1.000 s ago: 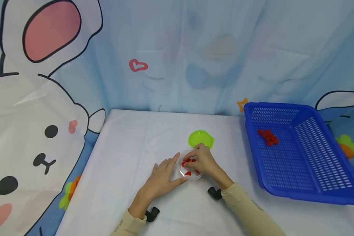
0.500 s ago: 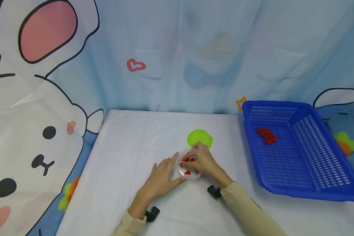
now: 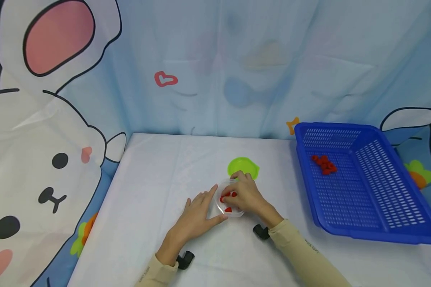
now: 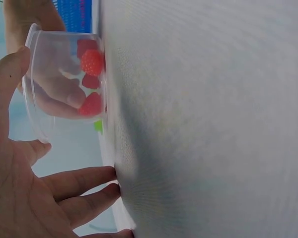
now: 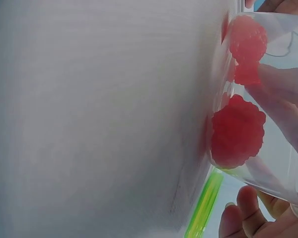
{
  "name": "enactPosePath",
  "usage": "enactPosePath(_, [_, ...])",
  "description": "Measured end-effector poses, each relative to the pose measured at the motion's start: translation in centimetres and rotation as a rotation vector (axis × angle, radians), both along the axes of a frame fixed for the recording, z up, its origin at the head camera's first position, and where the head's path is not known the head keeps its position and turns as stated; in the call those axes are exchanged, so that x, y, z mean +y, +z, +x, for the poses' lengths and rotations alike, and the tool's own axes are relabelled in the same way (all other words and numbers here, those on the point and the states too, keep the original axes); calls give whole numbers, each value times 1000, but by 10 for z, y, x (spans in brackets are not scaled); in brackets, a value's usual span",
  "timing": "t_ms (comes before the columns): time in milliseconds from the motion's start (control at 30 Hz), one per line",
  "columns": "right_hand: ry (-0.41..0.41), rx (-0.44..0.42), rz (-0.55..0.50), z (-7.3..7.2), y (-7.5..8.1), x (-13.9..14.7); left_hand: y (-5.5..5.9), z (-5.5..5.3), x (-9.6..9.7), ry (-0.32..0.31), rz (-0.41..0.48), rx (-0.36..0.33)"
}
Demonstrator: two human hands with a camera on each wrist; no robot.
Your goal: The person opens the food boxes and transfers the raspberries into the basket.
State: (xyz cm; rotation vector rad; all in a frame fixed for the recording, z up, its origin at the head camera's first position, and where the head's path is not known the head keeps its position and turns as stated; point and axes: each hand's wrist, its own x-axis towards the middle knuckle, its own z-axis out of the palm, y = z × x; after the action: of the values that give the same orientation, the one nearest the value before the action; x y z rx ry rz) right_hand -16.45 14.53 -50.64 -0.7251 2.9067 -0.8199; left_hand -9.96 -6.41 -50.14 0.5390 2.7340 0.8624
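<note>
A clear plastic cup (image 3: 219, 207) stands on the white table with several red toy raspberries (image 4: 92, 62) at its bottom. My left hand (image 3: 197, 217) lies beside it, fingers fairly straight, with thumb and index finger touching opposite sides of the rim. In the left wrist view its other fingertips rest on the tabletop. My right hand (image 3: 248, 195) reaches into the cup from above, its thumb and index finger pinching a raspberry (image 4: 91, 104) near the bottom. Through the cup wall another raspberry (image 5: 237, 131) shows large in the right wrist view.
Just behind the cup lies a bright green round dish or lid (image 3: 242, 164) with a small tab. A blue plastic basket (image 3: 373, 211) stands at the right, with a cluster of red pieces (image 3: 324, 164) inside. A printed cloth (image 3: 208, 99) hangs behind the table.
The head view has shifted slightly. My right hand makes only a small movement within the cup, while my left hand keeps its place at the rim.
</note>
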Motion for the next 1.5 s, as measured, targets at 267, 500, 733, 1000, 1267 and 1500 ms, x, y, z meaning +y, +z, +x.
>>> enactPosePath(267, [16,-66,-164,-3,-1,5,0,-2,0,-8,2,12])
enactPosePath(500, [-44,-87,-307,0,1,13,0,-1,0,-5,14,3])
enactPosePath(733, [-106,-90,-438,8,33,29,0,-1,0,1,14,3])
enactPosePath(1000, [-160,-210,-590,13,72,52,0,0,1,4,23,9])
enactPosePath(1267, [-197,-162,-612,17,112,82,1,1,1,12,29,4])
enactPosePath(1500, [-361,-177,-575,11,139,129,1,1,1,10,37,2])
